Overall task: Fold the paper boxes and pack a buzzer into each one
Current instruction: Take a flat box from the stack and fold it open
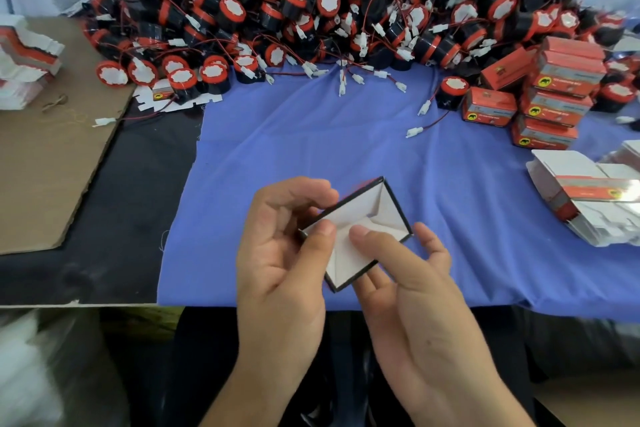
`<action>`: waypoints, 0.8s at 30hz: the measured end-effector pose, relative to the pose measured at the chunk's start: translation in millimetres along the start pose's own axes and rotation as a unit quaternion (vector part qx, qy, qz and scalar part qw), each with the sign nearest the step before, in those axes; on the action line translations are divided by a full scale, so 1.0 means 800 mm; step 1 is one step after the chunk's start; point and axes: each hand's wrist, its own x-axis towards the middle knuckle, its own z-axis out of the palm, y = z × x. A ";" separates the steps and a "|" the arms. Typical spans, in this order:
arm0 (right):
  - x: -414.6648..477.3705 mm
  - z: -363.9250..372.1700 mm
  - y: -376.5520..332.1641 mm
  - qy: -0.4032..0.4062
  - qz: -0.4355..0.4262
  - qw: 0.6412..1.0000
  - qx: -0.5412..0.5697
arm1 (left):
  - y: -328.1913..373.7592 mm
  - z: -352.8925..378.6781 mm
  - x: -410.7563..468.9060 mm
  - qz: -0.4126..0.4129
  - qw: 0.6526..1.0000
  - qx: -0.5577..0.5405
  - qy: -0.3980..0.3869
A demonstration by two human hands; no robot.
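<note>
We see a half-folded paper box (360, 215) held between 2 grips, above the near edge of the blue cloth (311, 142) that covers part of the bench (121, 218). The box's open side faces up at us, white inside with dark edges, and folded flaps show within it. The left grip (280, 253) is grasping the box, its fingers curled round the far left wall and its thumb on the near rim. The right grip (415, 281) is grasping it too, with the thumb pressed onto a white inner flap and the fingers beneath the box.

A big pile of red-and-black buzzers (311, 3) with red wires and white plugs fills the far side of the bench. At the right stand stacked closed red boxes (554, 90), and nearer lies a heap of flat box blanks (588, 204). At the left, more blanks (24, 59) rest on a brown cardboard sheet (45, 166).
</note>
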 end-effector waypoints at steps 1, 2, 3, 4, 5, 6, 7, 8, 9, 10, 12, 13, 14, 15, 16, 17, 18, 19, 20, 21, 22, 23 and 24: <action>0.000 -0.001 0.001 -0.002 0.011 1.000 -0.006 | -0.001 0.001 -0.002 0.013 1.000 0.022 0.004; 0.000 -0.001 0.002 -0.004 0.020 1.000 -0.018 | -0.002 0.001 -0.004 0.028 0.998 0.048 0.004; -0.001 -0.002 0.004 -0.003 0.026 0.999 -0.034 | -0.003 0.001 -0.005 0.042 0.996 0.074 0.001; -0.001 -0.003 0.007 0.000 0.026 0.998 -0.051 | -0.004 0.002 -0.007 0.055 0.994 0.096 -0.005; -0.001 -0.004 0.009 0.006 0.023 0.998 -0.066 | -0.004 0.003 -0.008 0.064 0.991 0.113 -0.012; -0.001 -0.005 0.011 0.012 0.018 0.997 -0.076 | -0.005 0.003 -0.009 0.072 0.989 0.125 -0.019; 0.000 -0.006 0.012 0.016 0.014 0.996 -0.082 | -0.005 0.004 -0.011 0.078 0.988 0.131 -0.024; 0.000 -0.006 0.012 0.016 0.011 0.996 -0.083 | -0.005 0.004 -0.012 0.083 0.988 0.131 -0.029; 0.000 -0.005 0.013 0.015 0.009 0.996 -0.085 | -0.005 0.003 -0.012 0.086 0.987 0.128 -0.034; 0.000 -0.005 0.014 0.017 0.005 0.996 -0.090 | -0.006 0.003 -0.013 0.090 0.987 0.127 -0.040; 0.001 -0.005 0.016 0.030 -0.015 0.994 -0.106 | -0.009 0.004 -0.014 0.100 0.984 0.136 -0.051; 0.001 -0.006 0.018 0.036 -0.026 0.992 -0.114 | -0.010 0.005 -0.015 0.105 0.982 0.143 -0.058; 0.001 -0.006 0.018 0.037 -0.034 0.992 -0.116 | -0.010 0.006 -0.016 0.111 0.980 0.151 -0.064; 0.001 -0.007 0.018 0.034 -0.036 0.993 -0.111 | -0.011 0.006 -0.017 0.117 0.978 0.161 -0.067; 0.002 -0.008 0.017 0.025 -0.035 0.994 -0.103 | -0.012 0.006 -0.019 0.121 0.976 0.171 -0.066; 0.004 -0.010 0.015 0.011 -0.029 0.995 -0.094 | -0.012 0.006 -0.020 0.119 0.975 0.176 -0.063; 0.006 -0.013 0.012 -0.006 -0.023 0.996 -0.085 | -0.012 0.006 -0.021 0.107 0.977 0.173 -0.060; 0.007 -0.016 0.008 -0.026 -0.016 0.997 -0.077 | -0.011 0.006 -0.022 0.086 0.981 0.161 -0.060; 0.009 -0.019 0.005 -0.046 -0.010 0.996 -0.075 | -0.010 0.005 -0.022 0.064 0.985 0.146 -0.061; 0.011 -0.023 0.003 -0.065 -0.005 0.995 -0.079 | -0.010 0.005 -0.022 0.046 0.988 0.134 -0.065; 0.013 -0.026 0.002 -0.081 -0.002 0.993 -0.086 | -0.009 0.004 -0.022 0.034 0.988 0.131 -0.073; 0.015 -0.029 0.001 -0.094 0.000 0.991 -0.092 | -0.008 0.003 -0.022 0.027 0.987 0.138 -0.085; 0.016 -0.030 0.000 -0.105 0.001 0.990 -0.098 | -0.008 0.002 -0.021 0.021 0.984 0.151 -0.096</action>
